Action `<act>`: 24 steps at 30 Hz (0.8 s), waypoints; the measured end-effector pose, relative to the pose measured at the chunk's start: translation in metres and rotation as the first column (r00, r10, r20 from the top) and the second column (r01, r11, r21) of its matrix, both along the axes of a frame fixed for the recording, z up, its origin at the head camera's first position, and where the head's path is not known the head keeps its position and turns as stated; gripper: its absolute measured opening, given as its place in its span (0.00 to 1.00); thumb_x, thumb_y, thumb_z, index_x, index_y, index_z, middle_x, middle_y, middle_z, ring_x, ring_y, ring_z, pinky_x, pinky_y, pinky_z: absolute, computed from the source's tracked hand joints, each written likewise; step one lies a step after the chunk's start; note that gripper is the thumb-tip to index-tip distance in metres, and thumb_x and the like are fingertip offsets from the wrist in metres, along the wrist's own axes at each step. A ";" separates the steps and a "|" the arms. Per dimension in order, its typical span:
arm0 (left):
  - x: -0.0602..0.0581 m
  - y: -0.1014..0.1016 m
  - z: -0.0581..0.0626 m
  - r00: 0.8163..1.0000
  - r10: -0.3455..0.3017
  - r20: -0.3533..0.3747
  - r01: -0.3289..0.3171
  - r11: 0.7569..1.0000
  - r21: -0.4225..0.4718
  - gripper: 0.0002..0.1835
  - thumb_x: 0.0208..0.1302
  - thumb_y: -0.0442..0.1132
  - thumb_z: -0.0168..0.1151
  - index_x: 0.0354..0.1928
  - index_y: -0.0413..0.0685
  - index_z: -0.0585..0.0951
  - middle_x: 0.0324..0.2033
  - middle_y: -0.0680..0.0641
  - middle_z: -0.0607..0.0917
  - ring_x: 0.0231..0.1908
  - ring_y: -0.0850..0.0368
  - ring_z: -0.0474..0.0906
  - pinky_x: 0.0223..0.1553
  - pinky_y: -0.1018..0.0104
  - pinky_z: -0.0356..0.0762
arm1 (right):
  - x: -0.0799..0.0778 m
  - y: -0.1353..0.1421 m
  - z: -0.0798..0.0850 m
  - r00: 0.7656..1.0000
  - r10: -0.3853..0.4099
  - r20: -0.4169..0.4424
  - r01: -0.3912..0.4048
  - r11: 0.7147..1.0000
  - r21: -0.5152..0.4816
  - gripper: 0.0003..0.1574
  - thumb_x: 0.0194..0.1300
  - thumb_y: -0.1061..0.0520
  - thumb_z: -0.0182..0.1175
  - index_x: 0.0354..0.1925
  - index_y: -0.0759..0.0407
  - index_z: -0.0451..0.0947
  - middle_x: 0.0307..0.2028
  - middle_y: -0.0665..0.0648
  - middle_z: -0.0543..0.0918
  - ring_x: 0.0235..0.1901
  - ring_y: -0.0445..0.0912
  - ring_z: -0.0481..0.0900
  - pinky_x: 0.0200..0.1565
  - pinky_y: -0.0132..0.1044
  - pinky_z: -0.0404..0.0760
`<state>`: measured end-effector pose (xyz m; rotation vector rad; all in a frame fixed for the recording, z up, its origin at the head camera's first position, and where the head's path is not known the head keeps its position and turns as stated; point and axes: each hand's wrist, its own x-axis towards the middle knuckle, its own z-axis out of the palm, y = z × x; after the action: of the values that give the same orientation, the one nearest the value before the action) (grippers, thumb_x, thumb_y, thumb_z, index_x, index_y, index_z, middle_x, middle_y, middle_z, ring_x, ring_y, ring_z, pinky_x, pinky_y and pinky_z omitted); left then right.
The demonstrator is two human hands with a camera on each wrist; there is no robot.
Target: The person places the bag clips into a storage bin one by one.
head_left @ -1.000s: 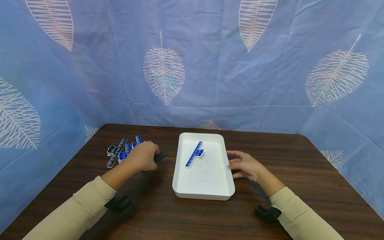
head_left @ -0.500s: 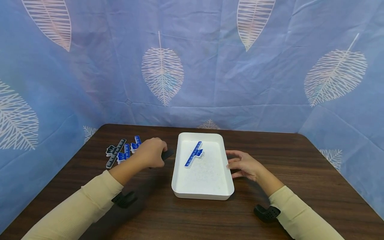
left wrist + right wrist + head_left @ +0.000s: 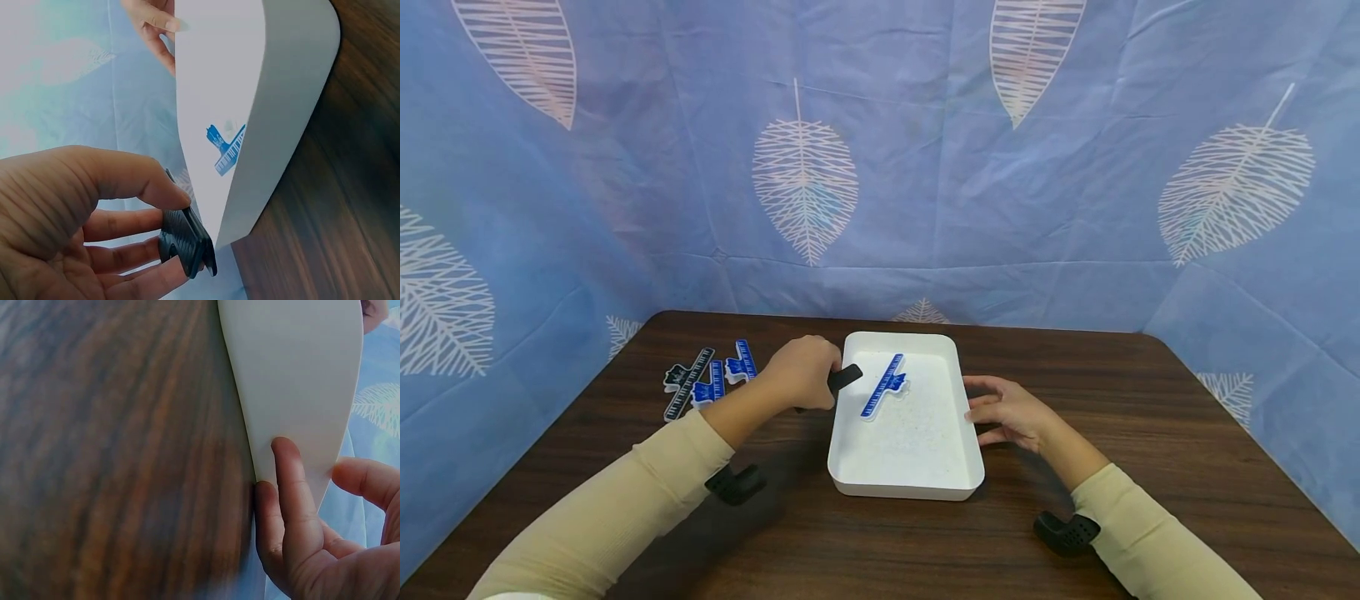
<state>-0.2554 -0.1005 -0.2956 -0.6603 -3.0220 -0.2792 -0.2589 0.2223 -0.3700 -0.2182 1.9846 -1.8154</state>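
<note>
My left hand [image 3: 803,372] pinches a black clip [image 3: 187,242] between thumb and fingers, over the left rim of a white tray [image 3: 917,462]. The clip's long edge sticks out past the fingers, and its printed face is not visible. Inside the tray lies a blue and white clip [image 3: 883,387] with a piano-key pattern, tilted on the tray floor. My right hand [image 3: 1009,414] touches the tray's right side. In the right wrist view its extended fingers [image 3: 294,500] rest against the outer wall, with the thumb tip at the rim.
Left of the tray, a black clip [image 3: 687,385] and two blue ones, a nearer clip [image 3: 711,385] and a farther clip [image 3: 742,361], lie on the dark wooden table [image 3: 1075,367]. Blue leaf-patterned cloth [image 3: 895,167] hangs behind the table.
My left hand has carried the black clip rightward, from the table beside the tray to above its left rim. The right hand and the tray stay in place.
</note>
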 end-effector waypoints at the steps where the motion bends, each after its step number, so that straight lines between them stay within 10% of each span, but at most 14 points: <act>1: -0.001 0.002 0.000 1.000 0.002 0.006 -0.002 1.000 -0.003 0.13 0.39 0.34 0.77 0.31 0.46 0.85 0.27 0.51 0.81 0.27 0.55 0.74 0.27 0.63 0.77 | 0.000 0.000 0.000 1.000 -0.002 0.001 0.002 1.000 0.000 0.49 0.62 0.70 0.59 0.74 0.67 0.45 0.59 0.78 0.68 0.43 0.55 0.83 0.41 0.51 0.83; 24: -0.033 0.045 -0.001 0.992 0.075 0.104 -0.070 0.996 -0.053 0.17 0.44 0.41 0.77 0.39 0.49 0.85 0.32 0.52 0.83 0.32 0.56 0.76 0.28 0.66 0.78 | 0.000 0.000 -0.001 1.000 -0.018 -0.005 0.018 1.000 0.003 0.49 0.61 0.70 0.59 0.74 0.67 0.46 0.59 0.78 0.69 0.43 0.54 0.83 0.40 0.51 0.84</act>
<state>-0.2883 -0.0553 -0.2970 -0.5537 -3.1550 -0.2457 -0.2586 0.2221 -0.3705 -0.2051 1.9989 -1.8247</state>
